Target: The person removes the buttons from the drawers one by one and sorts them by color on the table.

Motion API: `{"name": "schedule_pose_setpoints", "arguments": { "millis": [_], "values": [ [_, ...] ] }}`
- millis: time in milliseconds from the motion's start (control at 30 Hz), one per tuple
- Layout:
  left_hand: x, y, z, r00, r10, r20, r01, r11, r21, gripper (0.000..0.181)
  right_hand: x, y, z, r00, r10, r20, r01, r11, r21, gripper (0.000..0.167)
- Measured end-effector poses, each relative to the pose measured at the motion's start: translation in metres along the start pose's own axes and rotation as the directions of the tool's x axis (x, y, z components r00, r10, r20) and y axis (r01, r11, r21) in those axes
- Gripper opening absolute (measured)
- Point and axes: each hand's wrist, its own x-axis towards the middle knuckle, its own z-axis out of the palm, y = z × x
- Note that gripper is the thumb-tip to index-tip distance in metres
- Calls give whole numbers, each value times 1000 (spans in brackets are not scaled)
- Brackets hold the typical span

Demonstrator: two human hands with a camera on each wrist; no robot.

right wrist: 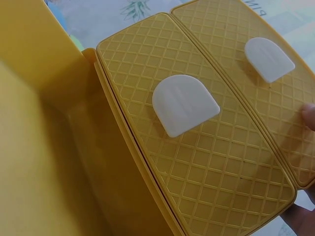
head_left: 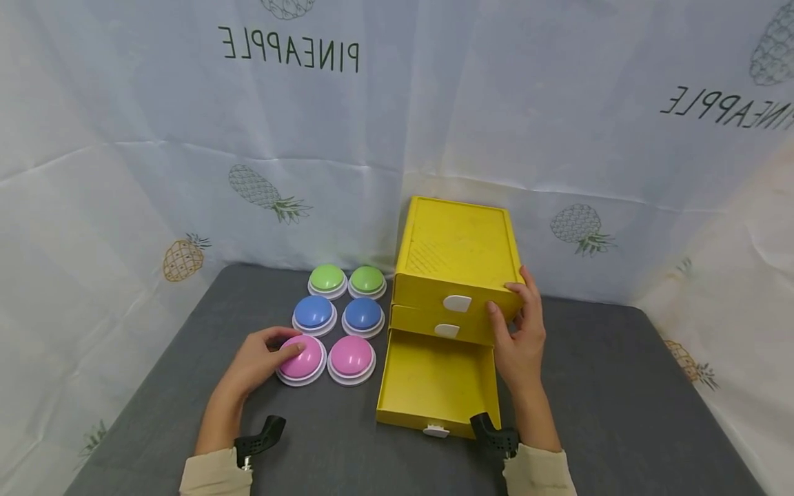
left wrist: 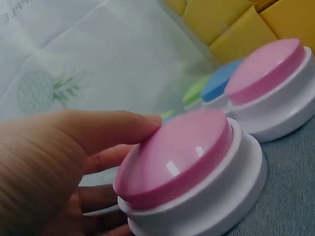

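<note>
My left hand (head_left: 259, 359) holds the left pink dome push button (head_left: 302, 359) on its round white base. The thumb lies on the dome and the fingers reach round its far left side, as the left wrist view shows of the pink button (left wrist: 182, 162). With my right hand (head_left: 522, 344) I grip the front right corner of a yellow drawer cabinet (head_left: 459, 241). The thumb presses on its front and the fingers lie along the top edge and side. Its bottom drawer (head_left: 437, 386) is pulled out, with nothing seen inside; the two upper drawers, with white handles (right wrist: 182, 105), are closed.
Right of the held button sits another pink button (head_left: 351, 358). Behind stand two blue buttons (head_left: 313, 312) and two green ones (head_left: 327, 277), left of the cabinet. A pineapple-print curtain (head_left: 347, 117) hangs behind the dark grey table (head_left: 620, 399).
</note>
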Motion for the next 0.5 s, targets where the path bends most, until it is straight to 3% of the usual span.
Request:
{"name": "schedule_pose_setpoints", "arguments": {
  "millis": [100,233,367,500],
  "values": [
    [-1,2,1,999,36,-1,-36,998,42,44,0,0,0,1000,-2,-4,2,1000,0,39],
    [-2,2,1,999,43,-3,-42,996,83,42,0,0,0,1000,-1,3,1,1000,-2,39],
    [-2,-3,1,996,80,40,-84,989,122,58,0,1,0,1000,-1,5,1,1000,7,39],
    [-1,-8,1,983,145,113,-162,974,160,81,0,1,0,1000,0,5,0,1000,10,40]
  ]
}}
